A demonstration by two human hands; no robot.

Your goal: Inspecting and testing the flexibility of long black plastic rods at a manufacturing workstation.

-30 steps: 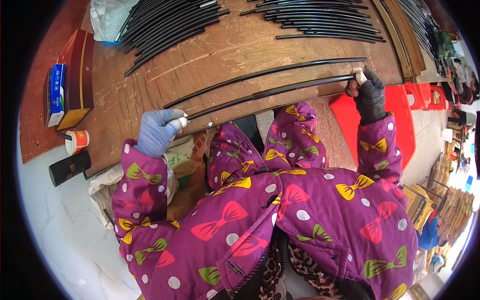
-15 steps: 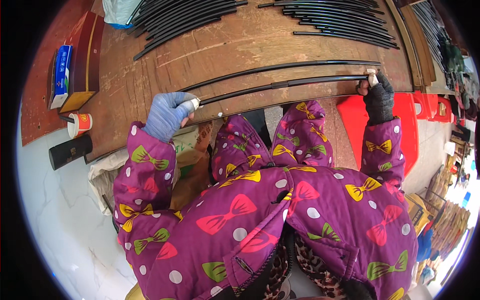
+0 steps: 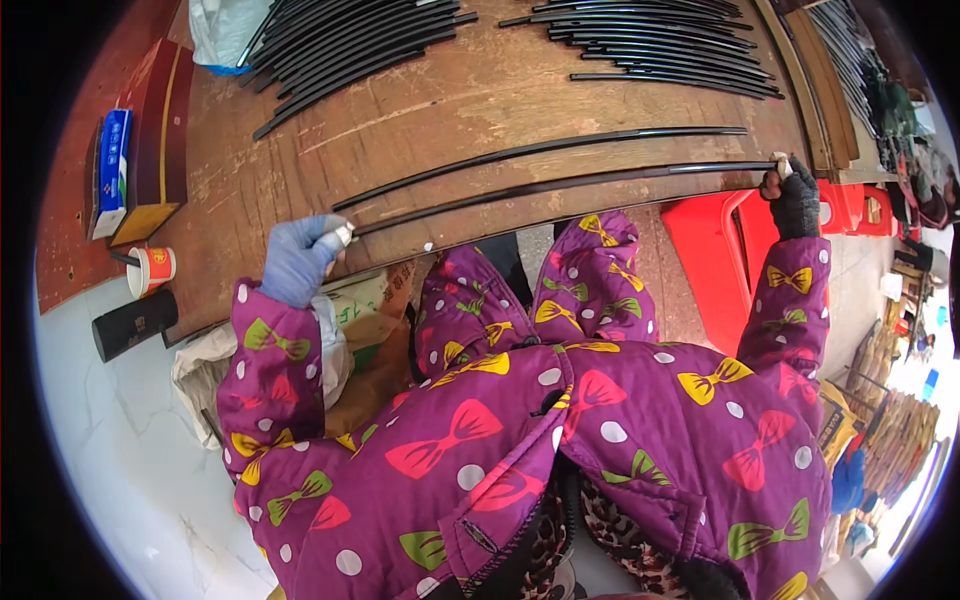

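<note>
Black rod [image 3: 560, 184], both ends held.
Left hand [image 3: 303, 255], right hand [image 3: 795, 202]: each grip pinched around an end. Second rod [image 3: 540, 148] near, on surface [image 3: 420, 115].

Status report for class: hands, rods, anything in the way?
Left hand, right hand: gripping opposite ends of thin black rod. Second black rod beyond, on wooden table. Nothing crossing either rod.

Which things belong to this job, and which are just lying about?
Probably the job: slim black rod in left hand and right hand; loose black rod beyond; two black rod heaps.
Probably lying about: blue-white carton; red-white paper cup; black oblong case.
</note>
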